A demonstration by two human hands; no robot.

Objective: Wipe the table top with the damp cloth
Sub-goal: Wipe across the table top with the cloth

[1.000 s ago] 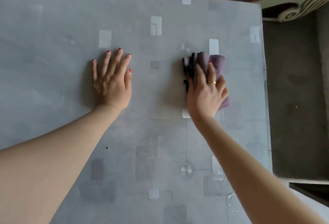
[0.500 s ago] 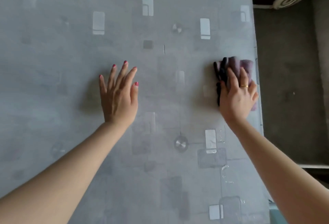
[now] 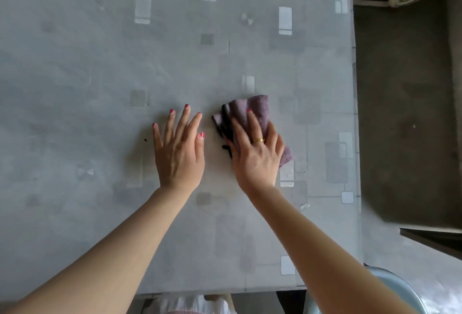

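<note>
Pressing down on the purple cloth [image 3: 252, 107] with the right hand [image 3: 255, 153], fingers straight and laid flat on top, not curled round it. Resting the left hand [image 3: 178, 153] flat on the grey table [image 3: 100, 64] too, fingers spread, holding nothing.

Half a moment ago, had the cloth far over by the right edge of the table. Now pushed it back to the left, to about the middle, just beside the left hand but not touching it. Kept the left hand in much the same spot the whole time, to lean on.

So, one long swipe done, from the edge in toward the middle. Means the strip on the right side has been gone over, back and forth. Hard to tell if it is wet or clean there, since the shiny top hides any damp marks.

Still a tiny dark speck [image 3: 145, 140] on the table just left of the left hand, not reached by the cloth. Still the whole left half of the table to wipe as well. Probably best to lift the left hand out of the way, or to go round it, and carry on wiping to the left.
</note>
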